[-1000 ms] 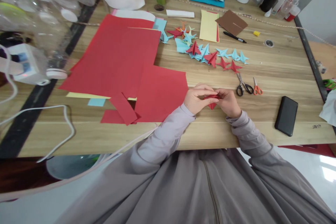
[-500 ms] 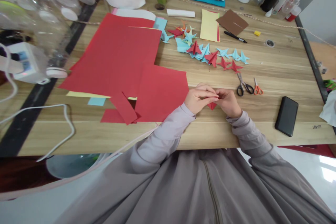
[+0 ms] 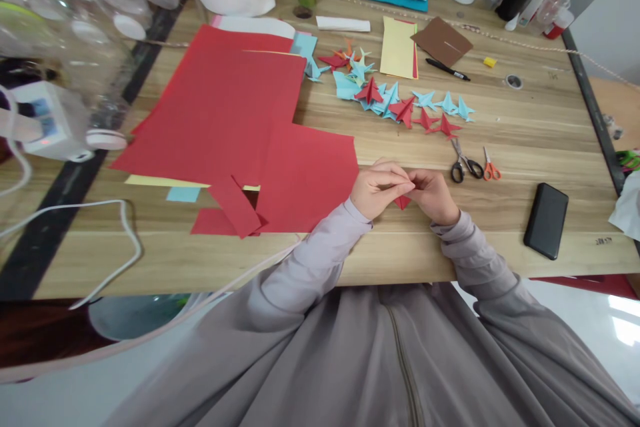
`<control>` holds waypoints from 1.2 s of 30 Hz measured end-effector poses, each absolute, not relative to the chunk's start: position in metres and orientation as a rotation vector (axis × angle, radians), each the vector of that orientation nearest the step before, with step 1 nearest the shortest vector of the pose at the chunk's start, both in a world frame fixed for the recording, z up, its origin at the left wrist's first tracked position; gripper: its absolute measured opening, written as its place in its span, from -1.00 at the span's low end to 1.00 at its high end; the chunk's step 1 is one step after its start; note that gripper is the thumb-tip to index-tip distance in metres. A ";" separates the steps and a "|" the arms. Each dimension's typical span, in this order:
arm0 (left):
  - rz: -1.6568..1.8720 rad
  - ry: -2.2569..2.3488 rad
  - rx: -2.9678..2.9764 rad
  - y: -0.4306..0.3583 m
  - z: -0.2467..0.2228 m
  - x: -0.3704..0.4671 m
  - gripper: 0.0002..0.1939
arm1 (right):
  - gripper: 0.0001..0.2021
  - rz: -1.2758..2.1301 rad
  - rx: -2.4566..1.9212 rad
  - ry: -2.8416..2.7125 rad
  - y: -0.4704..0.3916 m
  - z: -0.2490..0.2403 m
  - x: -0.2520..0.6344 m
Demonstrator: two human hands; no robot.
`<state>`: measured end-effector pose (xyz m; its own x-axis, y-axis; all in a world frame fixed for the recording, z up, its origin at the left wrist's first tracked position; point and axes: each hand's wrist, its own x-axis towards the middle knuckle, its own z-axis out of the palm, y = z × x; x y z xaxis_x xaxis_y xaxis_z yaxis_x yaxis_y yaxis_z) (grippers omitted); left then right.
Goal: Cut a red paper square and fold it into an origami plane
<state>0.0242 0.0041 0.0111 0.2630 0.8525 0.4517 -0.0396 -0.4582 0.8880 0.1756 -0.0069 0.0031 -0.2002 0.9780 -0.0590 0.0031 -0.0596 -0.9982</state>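
Note:
Between my two hands is a small folded piece of red paper [image 3: 403, 202], its pointed tip showing below the fingers. My left hand [image 3: 383, 188] pinches it from the left, thumb and fingers pressed together. From the right, my right hand [image 3: 433, 195] grips the same piece, fingertips meeting those of the left. Most of the paper is hidden by the fingers. Left of my hands lie large red paper sheets [image 3: 225, 100] and loose red strips [image 3: 235, 207]. Beyond the hands, several folded red paper shapes [image 3: 426, 121] and light blue ones [image 3: 447, 104] form a cluster.
Black-handled scissors [image 3: 465, 167] and small orange scissors [image 3: 492, 167] lie right of my hands, with a black phone [image 3: 546, 221] farther right. Behind are a pen [image 3: 447, 70], brown paper [image 3: 443, 42] and yellow paper [image 3: 398, 47]. A white cable [image 3: 131, 227] and plastic bottles [image 3: 107, 80] occupy the left.
The fingertips have shifted very slightly on the red paper, and less red shows between them. Otherwise the hands and table things stay in place.

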 end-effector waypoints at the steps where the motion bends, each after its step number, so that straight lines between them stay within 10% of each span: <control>1: 1.327 0.754 1.683 0.004 0.010 0.024 -0.86 | -0.80 1.404 -1.153 -1.326 -0.007 0.003 0.175; 36: 1.445 0.878 1.518 0.002 0.009 0.024 -0.88 | -0.77 1.486 -1.192 -1.181 -0.003 -0.004 0.178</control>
<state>0.0243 0.0024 0.0090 0.0892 0.9105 0.4037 -0.0611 -0.3995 0.9147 0.1778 -0.0034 -0.0036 -0.1627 0.9738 -0.1590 -0.0652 -0.1714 -0.9830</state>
